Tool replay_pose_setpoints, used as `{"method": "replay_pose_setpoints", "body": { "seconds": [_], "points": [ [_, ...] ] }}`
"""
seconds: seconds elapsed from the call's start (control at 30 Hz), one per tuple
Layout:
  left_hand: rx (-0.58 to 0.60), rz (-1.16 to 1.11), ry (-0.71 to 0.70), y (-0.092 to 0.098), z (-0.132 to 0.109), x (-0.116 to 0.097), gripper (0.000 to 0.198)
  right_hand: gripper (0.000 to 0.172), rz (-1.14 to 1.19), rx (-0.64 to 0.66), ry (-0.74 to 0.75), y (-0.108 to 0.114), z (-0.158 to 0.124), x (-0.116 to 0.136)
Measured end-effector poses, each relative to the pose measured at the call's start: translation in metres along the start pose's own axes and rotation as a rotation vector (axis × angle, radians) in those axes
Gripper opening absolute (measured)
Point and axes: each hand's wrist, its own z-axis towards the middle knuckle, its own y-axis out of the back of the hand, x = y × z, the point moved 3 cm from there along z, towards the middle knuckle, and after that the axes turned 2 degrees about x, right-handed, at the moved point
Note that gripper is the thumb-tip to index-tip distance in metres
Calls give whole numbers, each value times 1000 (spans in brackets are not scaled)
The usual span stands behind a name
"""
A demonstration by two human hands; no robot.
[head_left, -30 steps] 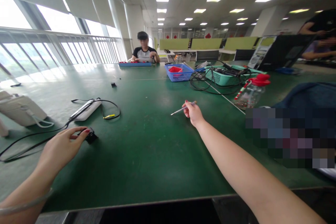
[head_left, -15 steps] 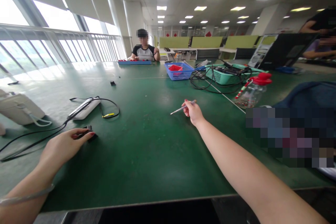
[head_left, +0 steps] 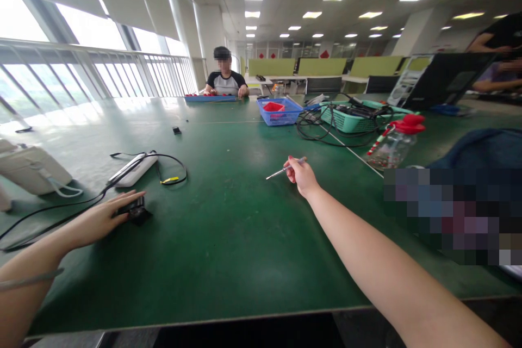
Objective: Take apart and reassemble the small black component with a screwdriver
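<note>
My left hand [head_left: 95, 223] lies low over the table at the left, with its fingers stretched out and the thumb apart from them. Between fingers and thumb is a small black block-like part [head_left: 137, 211] resting on the green tabletop; its exact kind is unclear. My right hand [head_left: 304, 175] is closed around a slim, silvery screwdriver [head_left: 279, 173]. The tool's thin shaft points left and down, just above the table near its middle, and its handle end shows past my fingers.
Left: white power strip [head_left: 132, 169], black cable [head_left: 185, 166], pale box-like device [head_left: 32, 166]. Farther off: small black part [head_left: 176, 130], blue basket [head_left: 281, 117], green basket [head_left: 346, 122] with cables, red-capped bottle [head_left: 391, 147]. A person [head_left: 226, 81] sits opposite behind a blue tray [head_left: 210, 98].
My left hand has drawn back leftward and its fingers have straightened and spread, leaving more of the black part visible. My right hand with the screwdriver stays almost still.
</note>
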Motion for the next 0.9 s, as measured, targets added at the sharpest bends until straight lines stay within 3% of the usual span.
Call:
{"method": "replay_pose_setpoints", "body": {
  "seconds": [0.1,0.2,0.33,0.43,0.57,0.9],
  "points": [
    [6,126,108,0,2,-12,57,42,-2,1,-4,0,0,1],
    [-119,142,203,8,-6,-17,60,41,-4,3,-5,0,0,1],
    [-245,-93,42,17,-18,-19,62,41,-5,8,-10,0,0,1],
    [-142,-106,-91,13,-23,-23,54,40,-4,15,-14,0,-1,0],
    [-18,-112,-101,5,-22,-26,52,40,-1,19,-17,0,-1,1],
    [-1,-174,-123,6,-15,-38,45,41,-3,17,-8,-2,-2,3]
  ]
}}
